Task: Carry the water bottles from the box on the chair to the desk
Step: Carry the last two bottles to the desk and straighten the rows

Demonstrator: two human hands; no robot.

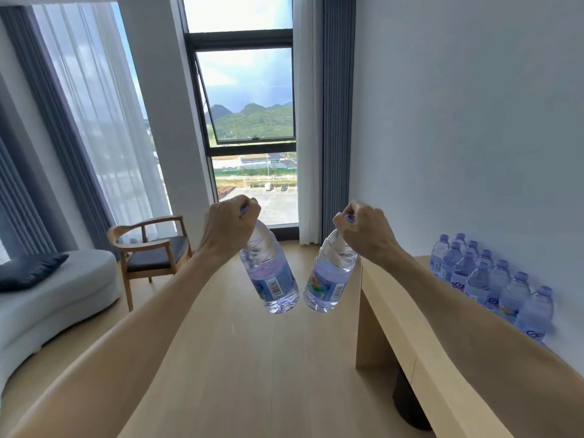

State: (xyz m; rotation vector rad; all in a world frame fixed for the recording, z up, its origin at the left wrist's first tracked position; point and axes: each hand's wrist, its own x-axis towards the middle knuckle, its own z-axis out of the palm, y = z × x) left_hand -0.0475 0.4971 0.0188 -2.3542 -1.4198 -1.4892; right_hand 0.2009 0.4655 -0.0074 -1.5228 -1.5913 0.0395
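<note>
— Mid-room: the left hand (pixel 232 221) and right hand (pixel 363 230) each pinch a bottle by its cap, left bottle (pixel 271 276) and right bottle (pixel 330 276) dangling over the floor

— The risk?

— A cap-only grip could slip before reaching the desk (pixel 407 314) on the right, beside the row of bottles (pixel 493 279)

Light wood desk (pixel 407 314) along right wall; water bottles (pixel 493 281) clustered upright on it against wall.
</note>
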